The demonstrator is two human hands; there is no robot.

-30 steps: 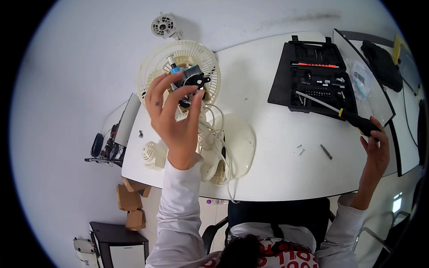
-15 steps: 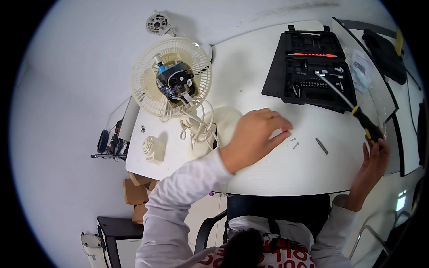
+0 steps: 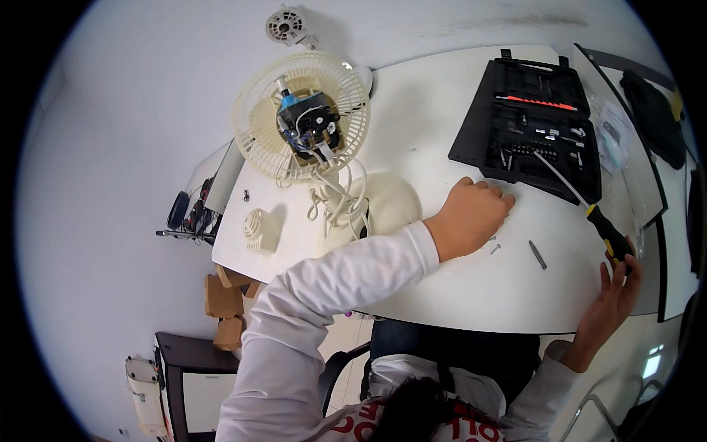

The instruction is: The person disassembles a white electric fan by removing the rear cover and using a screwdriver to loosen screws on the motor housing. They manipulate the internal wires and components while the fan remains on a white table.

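My left hand (image 3: 471,218) is over the table with its fingers curled in. Whatever those fingers hold, if anything, is hidden. Small screws (image 3: 496,249) lie just beside it, and a dark metal screwdriver bit (image 3: 537,255) is a bit farther right. At the table's right side, my right hand (image 3: 610,298) has its fingertips on the black and yellow handle of a long screwdriver (image 3: 607,230). The screwdriver's shaft points up and left, its tip over an open black tool case (image 3: 508,166) with sockets and bits.
At the left stands a cream fan (image 3: 254,151) with its motor and wiring exposed and its cord looped over the base (image 3: 394,199). A cream plastic cover (image 3: 259,232) sits at the table's left edge. Clear plastic bags (image 3: 613,140) lie right of the case.
My left hand has moved right, closer to the screws, and its fingers have curled in. The whole view has shifted slightly. My right hand stays at the screwdriver handle.
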